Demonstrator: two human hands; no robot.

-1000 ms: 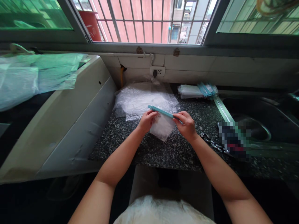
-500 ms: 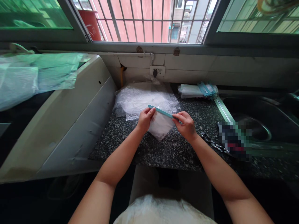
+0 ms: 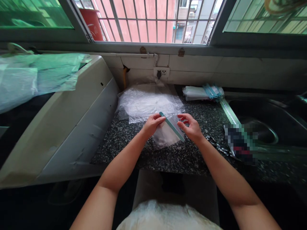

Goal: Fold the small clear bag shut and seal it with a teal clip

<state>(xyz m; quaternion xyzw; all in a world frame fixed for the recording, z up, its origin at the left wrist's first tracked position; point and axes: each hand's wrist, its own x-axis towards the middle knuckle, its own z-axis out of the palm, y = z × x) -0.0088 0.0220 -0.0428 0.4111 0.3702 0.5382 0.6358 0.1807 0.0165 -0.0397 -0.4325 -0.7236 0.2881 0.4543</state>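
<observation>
My left hand (image 3: 151,125) pinches one end of a teal sealing strip (image 3: 172,126) that runs along the top of a clear plastic bag (image 3: 165,136). The bag hangs tilted just above the speckled dark counter (image 3: 168,153). My right hand (image 3: 191,127) is right beside the strip's lower end, its fingers loosely spread and off the strip. A crumpled pile of clear plastic bags (image 3: 146,102) lies just behind both hands.
A stack of folded bags with teal strips (image 3: 202,92) lies at the back right, next to a dark sink (image 3: 263,124). A blurred-out object (image 3: 240,143) and a chain (image 3: 216,145) lie right of my right hand. A white appliance (image 3: 64,118) under plastic sheeting stands left.
The right hand has let go of the strip and opened. The strip has swung from nearly level to steeply slanted, held only by the left hand, and the bag has dropped lower.
</observation>
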